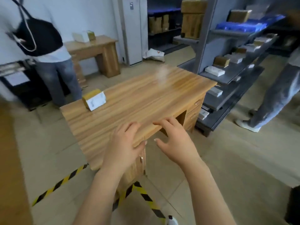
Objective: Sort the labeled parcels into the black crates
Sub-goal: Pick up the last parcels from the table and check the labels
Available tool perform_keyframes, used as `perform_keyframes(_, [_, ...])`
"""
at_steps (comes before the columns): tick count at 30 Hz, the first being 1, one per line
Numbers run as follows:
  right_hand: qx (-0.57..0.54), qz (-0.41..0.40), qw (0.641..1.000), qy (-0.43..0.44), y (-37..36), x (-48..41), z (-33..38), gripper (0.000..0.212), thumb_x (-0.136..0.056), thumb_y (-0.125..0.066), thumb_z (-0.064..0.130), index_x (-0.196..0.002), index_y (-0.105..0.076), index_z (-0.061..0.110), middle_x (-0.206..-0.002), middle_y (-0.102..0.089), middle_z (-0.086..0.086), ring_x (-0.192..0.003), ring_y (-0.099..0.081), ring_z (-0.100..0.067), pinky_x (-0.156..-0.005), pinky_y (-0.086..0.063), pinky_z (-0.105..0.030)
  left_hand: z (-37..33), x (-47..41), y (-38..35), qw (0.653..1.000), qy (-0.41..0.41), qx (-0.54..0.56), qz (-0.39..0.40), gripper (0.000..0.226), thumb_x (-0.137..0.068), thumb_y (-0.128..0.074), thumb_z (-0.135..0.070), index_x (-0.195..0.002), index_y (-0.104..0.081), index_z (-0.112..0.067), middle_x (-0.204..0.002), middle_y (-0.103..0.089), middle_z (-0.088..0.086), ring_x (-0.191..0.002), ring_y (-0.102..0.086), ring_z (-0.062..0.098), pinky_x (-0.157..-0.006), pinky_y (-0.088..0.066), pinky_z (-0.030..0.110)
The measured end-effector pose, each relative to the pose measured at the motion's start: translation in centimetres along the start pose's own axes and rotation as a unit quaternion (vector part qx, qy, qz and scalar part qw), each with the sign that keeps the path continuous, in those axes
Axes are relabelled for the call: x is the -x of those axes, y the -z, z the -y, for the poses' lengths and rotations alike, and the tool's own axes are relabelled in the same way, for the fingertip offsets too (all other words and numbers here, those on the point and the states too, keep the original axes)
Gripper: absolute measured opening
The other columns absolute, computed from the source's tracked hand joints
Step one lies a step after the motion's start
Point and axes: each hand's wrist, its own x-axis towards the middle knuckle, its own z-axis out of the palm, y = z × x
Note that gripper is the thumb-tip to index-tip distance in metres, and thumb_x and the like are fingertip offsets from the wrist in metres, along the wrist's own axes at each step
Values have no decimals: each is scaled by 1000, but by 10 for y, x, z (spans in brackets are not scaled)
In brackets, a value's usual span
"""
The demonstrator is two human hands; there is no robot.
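My left grip (123,146) and right grip (175,143) are hovering open and empty at lower centre, at the near edge of the tabletop (146,98). The parcel (94,100) is standing centre left, close to the edge. If I am reaching hastily, I am risking knocking it off towards a person (55,70) who is blocking the crate (32,95) at far left.

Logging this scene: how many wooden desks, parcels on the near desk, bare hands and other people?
Light wooden desks: 2, near desk, far desk
Yellow-taped parcel with white label, on near desk: 1
Bare hands: 2, left hand, right hand
Other people: 2, person with black bag, person by shelves
Total: 7
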Motion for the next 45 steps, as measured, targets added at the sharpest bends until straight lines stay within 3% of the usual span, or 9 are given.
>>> perform_keyframes(10, [-55,116,984,122,-32,-151,-31,53,-85,-68,19,-132,-49,34,-125,-45,13,-119,-46,-7,-94,-44,-25,39,-87,-15,984,146,-46,-97,57,-78,-76,-26,-132,-57,-23,-126,-56,-8,-120,-48,15,-102,-41,39])
perform_keyframes(17, [-69,157,971,165,-74,-217,-34,51,-86,-68,21,-133,-50,33,-126,-43,15,-121,-44,-5,-93,-38,-20,84,-121,-18,970,201,-66,-119,53,-81,-74,-32,-131,-55,-29,-123,-53,-14,-119,-42,8,-101,-35,30])
perform_keyframes(26, [-90,157,966,183,-143,-327,-15,59,-78,-73,14,-131,-52,30,-124,-39,14,-117,-45,-6,-87,-39,-21,191,-197,-4,961,218,-94,-144,61,-76,-79,-26,-132,-56,-23,-127,-56,-5,-119,-48,18,-97,-38,32])
perform_keyframes(30, [-85,165,970,158,-177,-377,-6,63,-80,-70,15,-136,-47,34,-124,-34,18,-117,-43,-3,-85,-37,-19,244,-239,3,966,217,-75,-117,62,-76,-79,-23,-133,-56,-22,-130,-54,-4,-122,-45,18,-103,-39,34])
perform_keyframes(34, [-87,192,969,127,-219,-415,-7,62,-82,-69,19,-137,-45,35,-135,-37,10,-117,-46,-11,-94,-45,-30,298,-272,2,964,244,-60,-86,66,-78,-78,-24,-138,-50,-27,-144,-42,-7,-131,-39,17,-104,-35,31])
perform_keyframes(38, [-78,219,967,101,-258,-450,-11,60,-84,-67,19,-139,-45,30,-135,-36,7,-113,-49,-14,-91,-43,-27,344,-301,-10,958,279,-56,-32,69,-81,-74,-25,-142,-43,-29,-153,-30,-6,-137,-30,20,-109,-31,36])
perform_keyframes(42, [-72,249,962,82,-302,-482,-22,59,-87,-66,19,-141,-45,25,-136,-38,4,-116,-49,-15,-92,-38,-22,388,-329,-24,950,311,-29,0,71,-82,-74,-22,-144,-41,-32,-158,-25,-4,-140,-27,23,-112,-24,32])
perform_keyframes(45, [-64,299,950,70,-336,-498,-33,61,-87,-65,21,-143,-42,25,-138,-36,3,-119,-48,-17,-95,-43,-29,423,-345,-36,950,305,-56,30,74,-82,-75,-29,-146,-38,-31,-160,-19,-1,-147,-17,21,-118,-8,34])
